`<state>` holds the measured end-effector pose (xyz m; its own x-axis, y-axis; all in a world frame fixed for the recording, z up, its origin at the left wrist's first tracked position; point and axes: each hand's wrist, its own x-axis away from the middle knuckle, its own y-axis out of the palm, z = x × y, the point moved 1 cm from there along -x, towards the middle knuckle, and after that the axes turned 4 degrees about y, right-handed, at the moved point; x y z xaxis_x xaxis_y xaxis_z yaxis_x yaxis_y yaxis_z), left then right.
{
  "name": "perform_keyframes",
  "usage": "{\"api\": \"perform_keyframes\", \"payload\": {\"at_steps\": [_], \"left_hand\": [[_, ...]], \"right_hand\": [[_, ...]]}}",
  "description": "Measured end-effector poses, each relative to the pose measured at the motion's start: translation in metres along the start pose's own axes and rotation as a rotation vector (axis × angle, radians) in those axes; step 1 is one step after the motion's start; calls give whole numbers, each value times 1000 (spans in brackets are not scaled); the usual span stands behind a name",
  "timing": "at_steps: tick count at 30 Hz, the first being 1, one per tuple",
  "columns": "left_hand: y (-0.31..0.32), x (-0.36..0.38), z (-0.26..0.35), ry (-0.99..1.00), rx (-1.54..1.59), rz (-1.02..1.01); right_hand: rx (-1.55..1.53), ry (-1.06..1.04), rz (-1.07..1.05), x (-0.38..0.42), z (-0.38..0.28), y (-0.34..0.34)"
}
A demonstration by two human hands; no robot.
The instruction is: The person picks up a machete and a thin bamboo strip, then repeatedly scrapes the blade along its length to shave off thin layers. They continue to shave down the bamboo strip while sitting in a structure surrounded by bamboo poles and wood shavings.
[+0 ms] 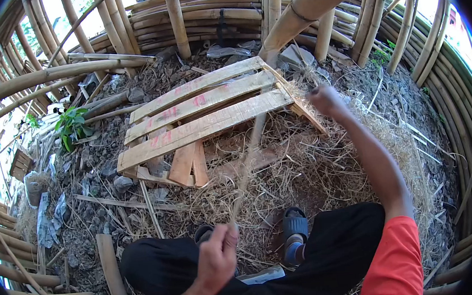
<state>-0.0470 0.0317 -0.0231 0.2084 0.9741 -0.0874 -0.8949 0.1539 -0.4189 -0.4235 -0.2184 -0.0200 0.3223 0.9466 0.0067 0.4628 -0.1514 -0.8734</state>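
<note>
My left hand (215, 260) is closed round the lower end of a thin pale strip (244, 177), held low over my lap. The strip rises from that fist toward the slatted wooden crate (199, 108) and looks blurred. To the right of the crate, my right hand (326, 100) is raised with its fingers curled; what it holds, if anything, is too small to make out. Reddish marks show on the crate's slats, and its right end is close to my right hand.
Curly shavings (327, 165) cover the ground before my sandalled feet. A thick bamboo pole (319, 8) slants down behind the crate. Stacked bamboo (197, 24) lines the back, and a bamboo piece (115, 276) lies left of my knee. A green plant (71, 128) grows at the left.
</note>
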Motion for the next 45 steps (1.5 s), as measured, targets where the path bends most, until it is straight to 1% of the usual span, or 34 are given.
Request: {"api": "perform_keyframes", "payload": {"at_steps": [1, 2, 3, 4, 7, 8, 9, 13, 15, 17, 19, 20, 23, 24, 25, 27, 29, 30, 33, 34, 37, 38, 39, 41, 42, 44, 45], "left_hand": [[-1, 1, 7, 54, -19, -15], [-3, -1, 7, 17, 31, -3], [-5, -3, 5, -24, 86, 9], [-5, -4, 4, -67, 150, 30], [-7, -10, -17, -153, 240, 48], [-5, -11, -23, -158, 277, 33], [-4, -11, -24, -179, 313, 11], [4, -13, -21, -231, 403, -63], [4, -13, -12, -277, 439, -71], [6, -14, -10, -267, 457, -75], [7, -13, -10, -245, 444, -78], [8, -11, -10, -229, 421, -81], [4, -8, -5, -152, 261, -71], [3, -6, -3, -121, 193, -66], [2, -5, -5, -111, 186, -52], [2, -1, -8, -86, 175, -24], [3, -2, -8, -98, 143, -46], [4, -2, -7, -108, 126, -57], [4, -4, -8, -72, 95, -15], [3, -6, -9, -75, 80, -19], [4, -4, -10, -91, 45, -32], [5, -3, -7, -93, 37, -36], [4, -4, -5, -90, 28, -37], [5, -6, -3, -83, 67, -59], [6, -3, -3, -90, 87, -79], [9, -7, -6, -79, 146, -42], [9, -8, -8, -74, 172, -19]], "right_hand": [[51, 162, -17, 10, -6, -26], [315, 150, 73, -10, 19, -35], [250, 167, 174, -3, 29, -44], [187, 127, 273, -20, 65, -36], [98, 34, 264, -15, 83, -38], [145, -87, 343, -10, 84, -33], [101, -118, 305, -3, 81, -27], [-55, -261, 144, 46, 33, -9], [-14, -732, 91, 74, 0, -10], [31, -934, 56, 89, -22, -1], [91, -1048, 8, 106, -43, 2], [145, -1084, 20, 111, -47, 4], [82, -989, 19, 105, -51, 8], [99, -837, 27, 95, -46, 10], [99, -748, 51, 81, -40, 8], [41, -384, -22, 58, -31, -2], [106, -359, 126, 43, -26, -12], [115, -430, 230, 43, -25, -13], [-89, -485, 154, 52, -29, 0], [52, -615, 148, 61, -36, -1], [127, -312, 81, 38, -36, 3], [8, -167, 77, 28, -33, -5], [106, -224, 275, 30, -33, -15], [74, -432, 204, 38, -28, -18], [67, -389, 191, 42, -27, -12], [60, -301, 171, 46, -24, 0], [-50, -227, 143, 42, -13, 6]]}}
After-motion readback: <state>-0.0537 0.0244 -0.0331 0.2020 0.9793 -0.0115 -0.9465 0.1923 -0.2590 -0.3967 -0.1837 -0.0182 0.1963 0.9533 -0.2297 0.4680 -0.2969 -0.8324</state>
